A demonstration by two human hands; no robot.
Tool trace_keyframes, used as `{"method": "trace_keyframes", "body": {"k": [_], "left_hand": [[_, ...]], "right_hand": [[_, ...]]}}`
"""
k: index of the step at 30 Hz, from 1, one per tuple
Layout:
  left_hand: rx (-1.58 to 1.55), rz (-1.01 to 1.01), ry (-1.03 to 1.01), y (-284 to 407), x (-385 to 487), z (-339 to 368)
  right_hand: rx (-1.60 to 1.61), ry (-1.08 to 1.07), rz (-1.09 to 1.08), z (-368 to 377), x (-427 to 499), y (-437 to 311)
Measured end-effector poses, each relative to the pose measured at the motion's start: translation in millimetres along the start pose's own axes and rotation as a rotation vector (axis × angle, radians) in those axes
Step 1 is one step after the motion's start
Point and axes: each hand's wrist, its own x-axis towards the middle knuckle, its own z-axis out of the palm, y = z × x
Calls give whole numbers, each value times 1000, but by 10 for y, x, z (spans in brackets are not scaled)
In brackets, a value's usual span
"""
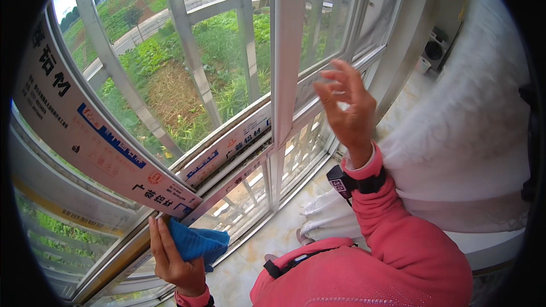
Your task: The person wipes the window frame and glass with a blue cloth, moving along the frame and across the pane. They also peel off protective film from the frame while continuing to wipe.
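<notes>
My left hand (177, 260) holds a blue cloth (198, 241) against the lower rail of the window, by the corner of a sliding sash (179, 198) that bears printed film. Two of its fingers lie along the brown-edged frame (123, 256), and part of the cloth hangs loose to the right. Raised in the air, my right hand (347, 102) has its fingers bent and apart with nothing between them. Behind it in the picture are the white window post (285, 51) and the right pane's lower rail (307, 87). The window track (239, 155) looks dirty.
Metal security bars (187, 47) stand outside the glass, with green plots beyond. A sheer white curtain (460, 115) hangs close on my right, its hem (330, 213) near the tiled floor (256, 238). A front-loading washing machine (435, 49) and a small bin (423, 65) stand farther back.
</notes>
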Motion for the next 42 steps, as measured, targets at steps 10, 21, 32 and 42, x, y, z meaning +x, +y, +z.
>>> {"method": "trace_keyframes", "body": {"k": [10,21,32,42], "left_hand": [[83,-12,-9,27,-20,63],[28,-23,-33,33,-13,59],[-70,-27,-31,16,-1,20],[44,19,22,-18,-20,125]], "right_hand": [[109,-159,-206,241,-9,-76],[20,-388,-556,428,-591,-484],[-136,-372,-481,787,-749,-439],[-85,-335,-499,897,-743,-484]]}}
